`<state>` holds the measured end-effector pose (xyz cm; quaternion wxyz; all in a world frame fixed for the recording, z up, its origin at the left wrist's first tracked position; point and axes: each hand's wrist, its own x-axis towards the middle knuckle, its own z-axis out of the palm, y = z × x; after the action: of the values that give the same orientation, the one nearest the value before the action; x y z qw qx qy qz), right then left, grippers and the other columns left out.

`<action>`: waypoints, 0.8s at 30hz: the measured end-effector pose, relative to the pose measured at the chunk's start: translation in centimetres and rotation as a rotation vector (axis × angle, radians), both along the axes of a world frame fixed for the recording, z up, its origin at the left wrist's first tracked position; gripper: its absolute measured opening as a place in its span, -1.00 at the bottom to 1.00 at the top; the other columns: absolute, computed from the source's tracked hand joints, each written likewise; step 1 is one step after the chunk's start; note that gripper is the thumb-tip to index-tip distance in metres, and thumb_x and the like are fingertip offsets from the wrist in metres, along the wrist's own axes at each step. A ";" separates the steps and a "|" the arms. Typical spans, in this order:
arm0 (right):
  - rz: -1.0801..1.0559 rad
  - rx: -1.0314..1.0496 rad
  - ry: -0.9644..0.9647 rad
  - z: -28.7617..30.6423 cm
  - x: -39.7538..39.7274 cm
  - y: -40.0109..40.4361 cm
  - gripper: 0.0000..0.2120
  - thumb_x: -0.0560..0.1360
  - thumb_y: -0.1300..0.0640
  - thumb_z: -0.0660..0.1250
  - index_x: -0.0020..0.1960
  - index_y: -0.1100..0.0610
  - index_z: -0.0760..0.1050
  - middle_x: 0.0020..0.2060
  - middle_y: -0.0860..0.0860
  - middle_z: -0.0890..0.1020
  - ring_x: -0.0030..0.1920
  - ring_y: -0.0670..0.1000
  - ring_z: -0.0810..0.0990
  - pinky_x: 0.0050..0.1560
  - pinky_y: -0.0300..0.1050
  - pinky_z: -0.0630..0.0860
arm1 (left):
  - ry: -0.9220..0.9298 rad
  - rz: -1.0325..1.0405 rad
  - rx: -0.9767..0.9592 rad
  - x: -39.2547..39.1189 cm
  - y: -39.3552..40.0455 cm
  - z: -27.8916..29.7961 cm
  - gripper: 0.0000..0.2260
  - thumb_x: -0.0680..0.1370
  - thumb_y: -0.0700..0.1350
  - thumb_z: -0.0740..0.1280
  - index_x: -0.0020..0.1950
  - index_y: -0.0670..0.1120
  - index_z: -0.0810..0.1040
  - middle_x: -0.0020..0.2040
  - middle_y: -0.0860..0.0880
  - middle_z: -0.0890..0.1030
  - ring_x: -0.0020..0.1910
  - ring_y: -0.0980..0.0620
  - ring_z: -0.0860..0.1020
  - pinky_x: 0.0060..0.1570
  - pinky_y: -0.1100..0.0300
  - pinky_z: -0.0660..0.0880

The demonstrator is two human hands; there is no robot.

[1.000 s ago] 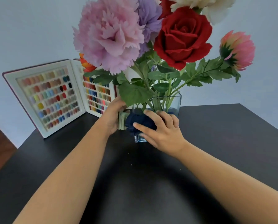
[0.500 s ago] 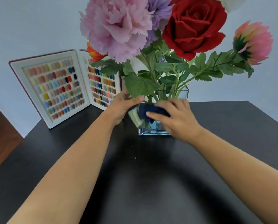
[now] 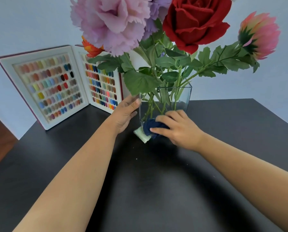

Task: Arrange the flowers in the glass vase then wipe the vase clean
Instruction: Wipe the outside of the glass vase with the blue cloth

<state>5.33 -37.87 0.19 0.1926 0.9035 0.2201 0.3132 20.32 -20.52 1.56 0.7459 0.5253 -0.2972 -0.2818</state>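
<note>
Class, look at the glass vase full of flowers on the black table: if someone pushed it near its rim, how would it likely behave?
The glass vase probably tips easily: big blooms like the red rose sit high and lean outward. Its smooth glass walls likely slip on the black table, which may be why the left hand steadies one side. Being clear glass, it seems fragile.

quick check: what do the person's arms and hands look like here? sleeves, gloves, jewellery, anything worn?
Both arms are bare up to the frame edge: no sleeves show. The left hand and right hand wear no gloves. No watch, bracelet or ring shows on the visible sides of wrists or fingers. The left thumbnail looks short and unpainted; the other nails are too blurred or hidden to tell. No marks or tattoos are visible.
</note>
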 end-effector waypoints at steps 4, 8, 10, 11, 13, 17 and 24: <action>-0.026 0.231 -0.271 3.6 0.3 -1.3 -0.60 0.44 0.32 0.23 0.16 0.02 0.64 0.07 0.14 0.62 0.00 0.15 0.43 -0.08 0.03 0.34 | 0.141 0.030 -0.037 0.0 0.1 -0.4 -0.25 0.32 0.34 0.42 0.38 -0.05 0.45 0.35 -0.09 0.45 0.35 -0.11 0.37 0.47 -0.16 0.11; -0.066 0.355 -0.334 2.6 0.0 -1.5 -0.60 0.42 0.35 0.35 0.19 0.03 0.63 0.08 0.17 0.60 0.01 0.18 0.41 -0.06 0.12 0.42 | 0.211 0.124 -0.036 0.1 -0.4 -1.1 -0.38 0.49 0.24 0.14 0.46 -0.06 0.38 0.48 -0.11 0.36 0.47 -0.13 0.29 0.49 -0.19 0.07; -0.067 0.303 -0.226 0.8 -0.6 -1.3 -0.61 0.40 0.33 0.37 0.17 0.03 0.64 0.07 0.16 0.63 -0.01 0.20 0.46 -0.05 0.10 0.43 | 0.199 0.126 -0.054 -0.3 -0.2 -1.3 -0.32 0.46 0.27 0.21 0.49 -0.07 0.35 0.52 -0.15 0.29 0.50 -0.15 0.23 0.49 -0.16 0.06; -0.065 0.257 -0.144 -0.2 -1.0 -1.4 -0.60 0.37 0.32 0.39 0.16 0.03 0.64 0.07 0.15 0.63 -0.03 0.22 0.50 -0.05 0.10 0.44 | 0.193 0.104 -0.062 -0.4 -0.2 -1.5 -0.24 0.40 0.31 0.31 0.49 -0.07 0.34 0.52 -0.14 0.28 0.51 -0.14 0.21 0.49 -0.15 0.07; -0.070 0.152 0.023 -1.9 -1.8 -1.6 -0.57 0.33 0.29 0.45 0.16 0.01 0.64 0.10 0.12 0.64 -0.03 0.23 0.56 -0.03 0.09 0.47 | 0.171 0.044 -0.074 -0.5 0.0 -2.1 -0.05 0.21 0.36 0.48 0.50 -0.04 0.33 0.52 -0.09 0.29 0.51 -0.10 0.20 0.49 -0.14 0.07; -0.082 0.104 0.087 -1.0 -2.4 -2.4 -0.61 0.36 0.27 0.38 0.15 0.01 0.64 0.10 0.13 0.63 0.00 0.24 0.59 -0.02 0.10 0.47 | 0.105 -0.021 -0.035 -0.2 -0.1 -3.3 0.00 0.16 0.34 0.54 0.50 -0.01 0.32 0.50 -0.04 0.33 0.51 -0.07 0.23 0.49 -0.21 0.03; -0.064 0.346 -0.277 3.5 -1.3 -3.9 -0.61 0.46 0.36 0.31 0.18 0.02 0.64 0.17 0.02 0.45 0.03 0.17 0.38 -0.02 0.12 0.41 | 0.017 0.007 0.045 0.4 -0.2 -4.6 -0.22 0.35 0.05 0.50 0.51 -0.09 0.29 0.50 -0.12 0.33 0.45 -0.01 0.33 0.49 -0.16 0.11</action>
<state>4.04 -41.73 3.71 0.0732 0.8779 0.1058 0.4612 20.70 -20.69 -3.03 0.7375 0.5404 -0.2825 -0.2904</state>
